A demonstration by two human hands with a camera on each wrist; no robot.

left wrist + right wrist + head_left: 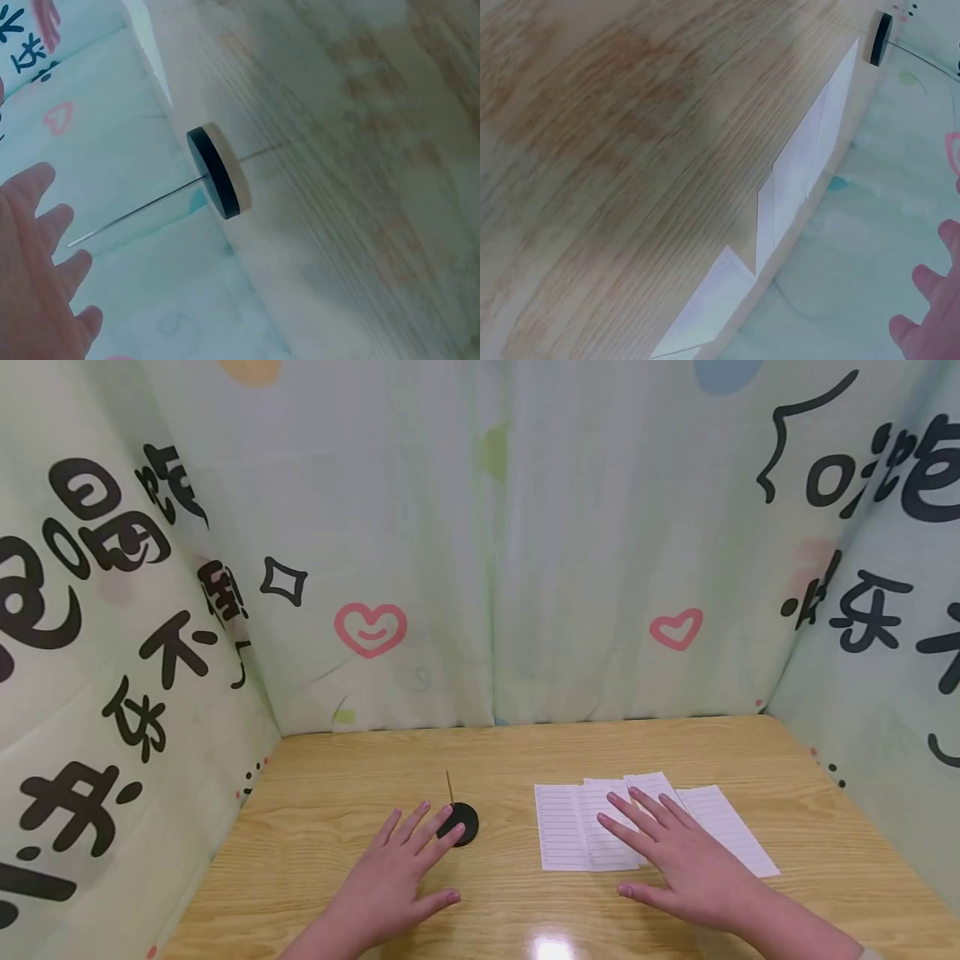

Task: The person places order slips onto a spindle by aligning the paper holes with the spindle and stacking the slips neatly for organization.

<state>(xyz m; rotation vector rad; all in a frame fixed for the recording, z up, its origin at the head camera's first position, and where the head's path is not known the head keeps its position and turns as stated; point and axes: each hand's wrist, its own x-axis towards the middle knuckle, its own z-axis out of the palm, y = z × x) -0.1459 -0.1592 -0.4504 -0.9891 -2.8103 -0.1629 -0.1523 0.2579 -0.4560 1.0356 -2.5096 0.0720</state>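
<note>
A round black base with a thin upright metal spike, like a bill spike, stands on the table left of centre. My left hand hovers in front of it, fingers spread, and its fingertips overlap the base in the head view. In the left wrist view the spike rises from the disc, apart from the fingers. Several lined white paper slips lie side by side and partly overlapping to the right. Over them my right hand is held with spread fingers and nothing in it, hiding part of the slips.
The wooden table is enclosed at the back and both sides by a pale printed curtain. Its back edge meets the curtain. A light reflection shines near the front of the table.
</note>
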